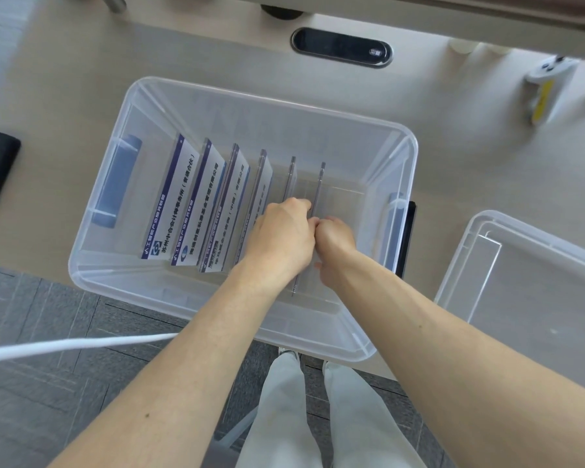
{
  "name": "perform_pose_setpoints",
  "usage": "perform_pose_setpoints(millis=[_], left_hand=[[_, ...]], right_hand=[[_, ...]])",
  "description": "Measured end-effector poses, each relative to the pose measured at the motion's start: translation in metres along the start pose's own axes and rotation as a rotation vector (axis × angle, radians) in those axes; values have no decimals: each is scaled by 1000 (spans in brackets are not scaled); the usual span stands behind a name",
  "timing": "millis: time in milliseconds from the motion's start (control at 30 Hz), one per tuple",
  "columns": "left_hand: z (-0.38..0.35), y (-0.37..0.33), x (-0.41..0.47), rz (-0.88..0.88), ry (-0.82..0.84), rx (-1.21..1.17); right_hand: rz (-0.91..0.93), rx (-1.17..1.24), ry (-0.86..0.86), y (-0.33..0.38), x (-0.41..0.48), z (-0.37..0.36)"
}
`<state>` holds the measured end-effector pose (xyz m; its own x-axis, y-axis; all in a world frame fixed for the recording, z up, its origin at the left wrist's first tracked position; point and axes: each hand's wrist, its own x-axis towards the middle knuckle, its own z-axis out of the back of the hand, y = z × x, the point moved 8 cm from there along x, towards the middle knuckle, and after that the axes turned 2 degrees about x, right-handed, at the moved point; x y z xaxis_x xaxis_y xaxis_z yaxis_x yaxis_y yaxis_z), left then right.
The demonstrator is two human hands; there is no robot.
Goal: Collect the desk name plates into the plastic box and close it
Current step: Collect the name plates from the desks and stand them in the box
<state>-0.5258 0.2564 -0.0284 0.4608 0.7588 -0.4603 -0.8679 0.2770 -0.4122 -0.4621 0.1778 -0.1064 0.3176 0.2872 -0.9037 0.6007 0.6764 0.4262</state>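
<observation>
The name plates (196,204) stand on edge in a row inside the plastic box (217,99), which occupies the centre of the frame. Six plates are visible. The four toward the left lean over and show white faces with purple borders and printed text (the two toward the right are seen almost edge-on, so their faces cannot be read). The rightmost plate (320,187) is the one being handled.

Both hands are inside the box, side by side and touching. The left hand (281,238) is closed over the near part of the rightmost plate from the left side. The right hand (335,241) is closed against the same plate from the right side, with fingers curled down.

The box is clear, with blue handle clips at its left and right ends, and it is uncovered. It rests on a beige worktop (81,72), its near edge overhanging the worktop. The clear lid (520,282) lies flat on the worktop at the right of the frame, apart from the box.

A black oval cable grommet (341,47) is set into the worktop above the box. A white cable (65,346) crosses the lower left.
</observation>
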Motion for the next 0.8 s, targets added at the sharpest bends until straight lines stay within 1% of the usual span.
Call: perform_pose_setpoints(millis=[300,433,600,700,800], left_hand=[[2,-2,-1,8,22,10],[20,-4,-6,44,36,-60],[76,-20,-23,41,-4,-174],[124,-36,-35,27,-72,-246],[176,-48,-46,38,-146,-442]], right_hand=[[8,-24,6,0,3,-1],[14,-59,9,11,-14,0],[122,-71,50,56,-64,8],[227,-84,74,95,-105,17],[352,-75,87,136,-148,30]])
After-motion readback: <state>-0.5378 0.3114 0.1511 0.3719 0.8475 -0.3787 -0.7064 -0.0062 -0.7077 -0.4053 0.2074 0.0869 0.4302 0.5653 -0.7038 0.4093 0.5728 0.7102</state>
